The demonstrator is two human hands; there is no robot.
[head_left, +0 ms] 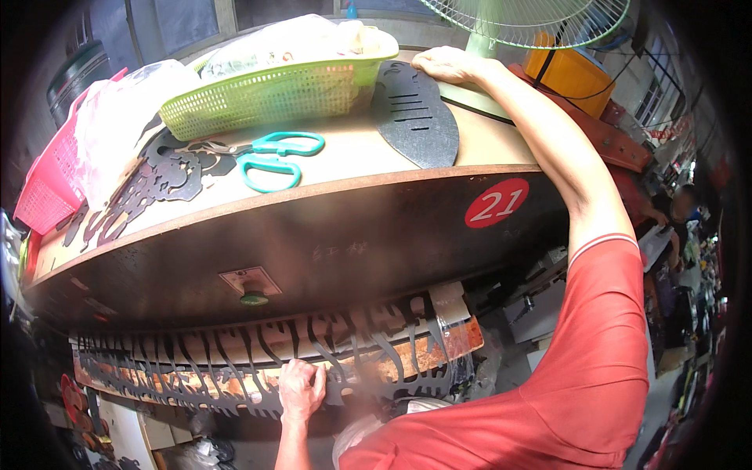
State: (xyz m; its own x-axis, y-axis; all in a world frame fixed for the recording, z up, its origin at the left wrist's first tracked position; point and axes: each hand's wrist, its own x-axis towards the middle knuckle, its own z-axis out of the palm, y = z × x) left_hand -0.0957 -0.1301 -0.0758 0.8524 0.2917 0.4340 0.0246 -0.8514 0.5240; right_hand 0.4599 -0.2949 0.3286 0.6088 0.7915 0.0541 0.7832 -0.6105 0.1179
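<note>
My right hand (450, 64) reaches across the tabletop, its fingers bent together at the far end of a dark, textured, slotted pointed piece (423, 129). The fan's pale green base (478, 100) is just beside that hand. Lower down, my left hand (301, 389) is closed like a fist against a black sheet cut into curved strips (384, 345); what its fingers hold, if anything, is hidden. This sheet hangs over a worn brown board (466, 337) below the tabletop. Turquoise-handled scissors (270, 174) lie on the table beside dark cut-out pieces (168, 176).
On the table stand a yellow-green basket (258, 106) with plastic bags and a pink basket (47, 192). A fan guard (525, 19) rises at the back. An orange container (572, 70) stands behind my right arm. The table's dark front panel (376, 235) carries a green knob (254, 298).
</note>
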